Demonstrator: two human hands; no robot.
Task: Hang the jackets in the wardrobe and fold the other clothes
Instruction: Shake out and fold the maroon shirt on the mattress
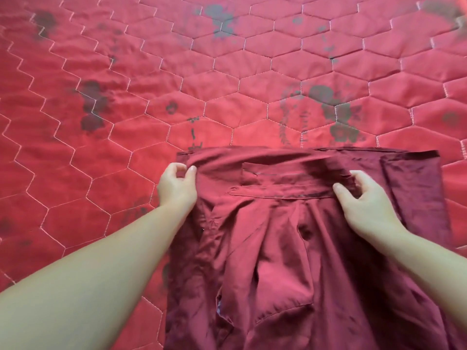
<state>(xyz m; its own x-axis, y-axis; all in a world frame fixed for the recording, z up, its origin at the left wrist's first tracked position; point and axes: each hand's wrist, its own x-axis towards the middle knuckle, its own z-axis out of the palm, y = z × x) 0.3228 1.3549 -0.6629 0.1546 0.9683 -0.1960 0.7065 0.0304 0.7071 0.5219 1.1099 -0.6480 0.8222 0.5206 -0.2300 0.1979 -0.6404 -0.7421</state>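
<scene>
A red quilt (pixel 151 72) stitched in hexagons, printed with dark flowers, fills the whole background.

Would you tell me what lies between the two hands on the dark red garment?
In the head view, only the dark red garment itself spans between the left hand and right hand: wrinkled cloth with a stitched rectangular panel and a band seam. Nothing else lies there.

Both hands (pixel 177 184) (pixel 364 198) pinch a maroon shirt (pixel 273 248) on a red quilt (pixel 126 97).
</scene>
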